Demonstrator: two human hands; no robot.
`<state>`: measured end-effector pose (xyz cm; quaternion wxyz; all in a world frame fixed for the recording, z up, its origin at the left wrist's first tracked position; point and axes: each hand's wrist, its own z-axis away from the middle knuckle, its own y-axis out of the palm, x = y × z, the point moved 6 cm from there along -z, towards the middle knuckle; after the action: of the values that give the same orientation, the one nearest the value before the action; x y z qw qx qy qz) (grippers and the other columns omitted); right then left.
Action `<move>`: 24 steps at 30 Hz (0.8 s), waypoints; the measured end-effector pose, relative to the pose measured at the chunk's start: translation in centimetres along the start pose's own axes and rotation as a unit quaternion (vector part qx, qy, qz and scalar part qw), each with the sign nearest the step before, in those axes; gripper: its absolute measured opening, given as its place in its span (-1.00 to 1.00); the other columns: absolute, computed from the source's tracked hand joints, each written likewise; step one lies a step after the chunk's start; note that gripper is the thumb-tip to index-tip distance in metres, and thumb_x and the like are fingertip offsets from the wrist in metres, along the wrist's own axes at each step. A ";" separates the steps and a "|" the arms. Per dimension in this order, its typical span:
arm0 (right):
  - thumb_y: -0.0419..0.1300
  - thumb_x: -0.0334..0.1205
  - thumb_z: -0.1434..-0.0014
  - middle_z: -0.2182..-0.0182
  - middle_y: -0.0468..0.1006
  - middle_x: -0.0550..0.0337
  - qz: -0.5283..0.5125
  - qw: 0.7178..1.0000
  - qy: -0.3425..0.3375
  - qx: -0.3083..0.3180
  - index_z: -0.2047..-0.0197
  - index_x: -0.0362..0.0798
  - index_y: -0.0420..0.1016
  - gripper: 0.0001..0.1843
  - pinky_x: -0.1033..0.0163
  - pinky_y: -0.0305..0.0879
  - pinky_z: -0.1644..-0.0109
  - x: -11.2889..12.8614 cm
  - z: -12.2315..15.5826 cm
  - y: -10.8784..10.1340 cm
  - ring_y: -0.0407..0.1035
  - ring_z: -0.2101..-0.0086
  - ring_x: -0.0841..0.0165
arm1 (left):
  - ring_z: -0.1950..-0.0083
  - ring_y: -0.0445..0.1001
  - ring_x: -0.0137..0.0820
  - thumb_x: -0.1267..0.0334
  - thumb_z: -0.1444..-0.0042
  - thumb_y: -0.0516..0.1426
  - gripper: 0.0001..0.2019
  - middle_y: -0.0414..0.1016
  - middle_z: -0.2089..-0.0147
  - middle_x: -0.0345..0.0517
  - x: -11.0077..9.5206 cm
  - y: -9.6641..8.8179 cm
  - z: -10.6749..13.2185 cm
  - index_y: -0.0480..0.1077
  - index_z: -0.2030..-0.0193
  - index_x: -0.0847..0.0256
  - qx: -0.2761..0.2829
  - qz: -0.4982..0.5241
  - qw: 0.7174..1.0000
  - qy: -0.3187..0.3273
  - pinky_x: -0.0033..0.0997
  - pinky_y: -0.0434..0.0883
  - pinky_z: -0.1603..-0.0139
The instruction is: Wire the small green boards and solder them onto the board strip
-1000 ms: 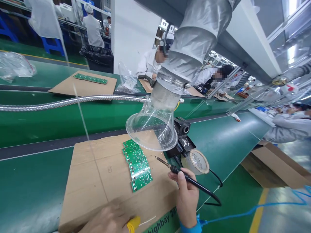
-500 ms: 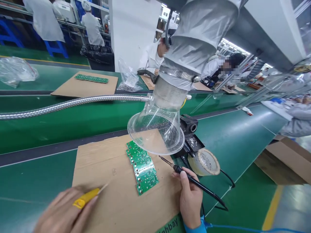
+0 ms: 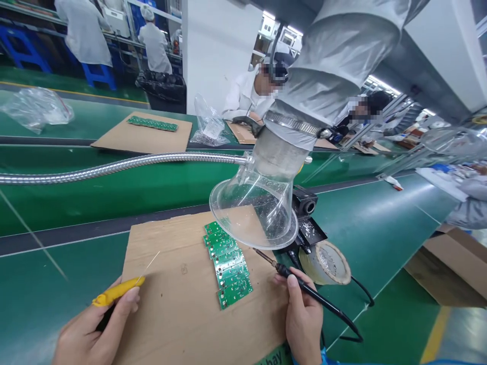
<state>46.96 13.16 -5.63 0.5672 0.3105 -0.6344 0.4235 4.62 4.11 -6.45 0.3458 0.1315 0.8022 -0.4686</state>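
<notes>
Well, R hand [image 3: 304,324] w/ 1 iron [image 3: 310,289]

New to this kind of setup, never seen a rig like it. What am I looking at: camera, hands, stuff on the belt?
This is one view from a camera worn on a person's head, looking down at their own bare hands, so the image is wide and bent. The right hand holds a soldering iron, its tip beside a row of green circuit boards. The left hand holds a yellow holder with a thin wire sticking out. The boards lie on a cardboard sheet on a green conveyor belt. Above them hangs a clear plastic hood on a silver duct, probably for fume extraction. Behind it sits a black iron stand. Co-workers in white coats sit or stand further along.
</notes>
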 end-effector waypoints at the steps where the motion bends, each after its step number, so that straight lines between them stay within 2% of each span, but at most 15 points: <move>1: 0.33 0.19 -0.19 0.32 0.73 0.03 -0.003 1.000 -0.001 0.007 -0.01 -0.05 0.51 -0.47 0.03 0.49 0.03 0.0 0.0 0.1 0.64 0.23 0.09 | 0.28 0.64 -0.31 -0.25 -0.22 0.14 -0.56 0.68 0.33 -0.28 -0.6 0.0 -0.1 0.54 0.42 0.04 0.001 -0.001 1.000 -0.011 -0.45 0.53 0.30; 4: 0.34 0.18 -0.19 0.30 0.73 0.04 -0.009 1.000 -0.005 0.017 0.00 -0.05 0.51 -0.49 0.05 0.50 0.03 0.3 -0.1 0.4 0.64 0.22 0.11 | 0.28 0.64 -0.29 -0.32 -0.22 0.08 -0.48 0.67 0.36 -0.28 -1.8 -0.2 -0.5 0.54 0.46 0.03 -0.010 0.006 0.999 -0.053 -0.39 0.57 0.17; 7: 0.34 0.18 -0.19 0.31 0.73 0.04 -0.025 1.000 -0.006 0.014 0.00 -0.04 0.50 -0.50 0.04 0.51 0.02 0.7 -0.4 0.8 0.64 0.23 0.12 | 0.25 0.65 -0.24 -0.40 -0.15 0.08 -0.44 0.67 0.38 -0.25 -2.2 -0.3 -0.8 0.54 0.49 0.04 -0.023 0.032 0.994 -0.106 -0.30 0.58 0.09; 13: 0.33 0.15 -0.22 0.28 0.73 0.06 -0.070 0.997 -0.028 0.030 -0.04 -0.03 0.50 -0.51 0.02 0.50 -0.02 1.7 -2.6 2.5 0.64 0.21 0.15 | 0.12 0.65 -0.11 -0.49 0.01 0.13 -0.38 0.67 0.33 -0.16 -2.6 1.4 -2.0 0.55 0.48 0.06 0.015 0.080 0.980 -0.179 -0.07 0.50 -0.17; 17: 0.33 0.15 -0.23 0.26 0.73 0.06 -0.076 0.995 -0.032 0.050 -0.01 -0.02 0.51 -0.54 0.03 0.51 -0.02 2.3 -3.1 3.7 0.64 0.22 0.17 | 0.20 0.65 -0.16 -0.50 0.01 0.11 -0.37 0.65 0.38 -0.18 -3.4 2.0 -3.5 0.54 0.51 0.06 0.033 0.086 0.985 -0.148 -0.05 0.43 -0.27; 20: 0.32 0.16 -0.22 0.31 0.72 0.06 -0.057 0.996 -0.040 0.048 0.03 -0.03 0.52 -0.55 0.04 0.52 0.02 2.6 -2.6 4.0 0.64 0.26 0.17 | 0.17 0.65 -0.15 -0.50 -0.04 0.06 -0.37 0.69 0.30 -0.19 -3.1 2.1 -4.0 0.56 0.45 0.04 0.057 0.047 0.989 -0.125 -0.12 0.54 -0.07; 22: 0.30 0.17 -0.24 0.32 0.72 0.06 -0.049 0.997 -0.048 0.037 0.03 -0.03 0.51 -0.55 0.05 0.53 0.04 2.6 -2.1 3.9 0.64 0.26 0.17 | 0.06 0.64 -0.09 -0.47 -0.13 0.00 -0.38 0.70 0.23 -0.21 -2.9 1.8 -4.0 0.59 0.39 0.00 0.064 -0.007 0.995 -0.078 -0.12 0.55 0.01; 24: 0.27 0.17 -0.27 0.34 0.72 0.07 -0.050 0.997 -0.054 0.028 0.04 -0.02 0.49 -0.56 0.07 0.53 0.06 2.6 -1.5 3.5 0.64 0.28 0.19 | -0.07 0.60 -0.02 -0.42 -0.20 -0.04 -0.40 0.70 0.19 -0.18 -3.4 1.4 -4.0 0.60 0.32 -0.02 0.045 -0.067 0.997 0.006 -0.08 0.52 -0.01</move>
<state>44.19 16.29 -3.68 0.5438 0.3796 -0.6357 0.3949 6.09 8.62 -3.78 0.3026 0.0957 0.7893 -0.5257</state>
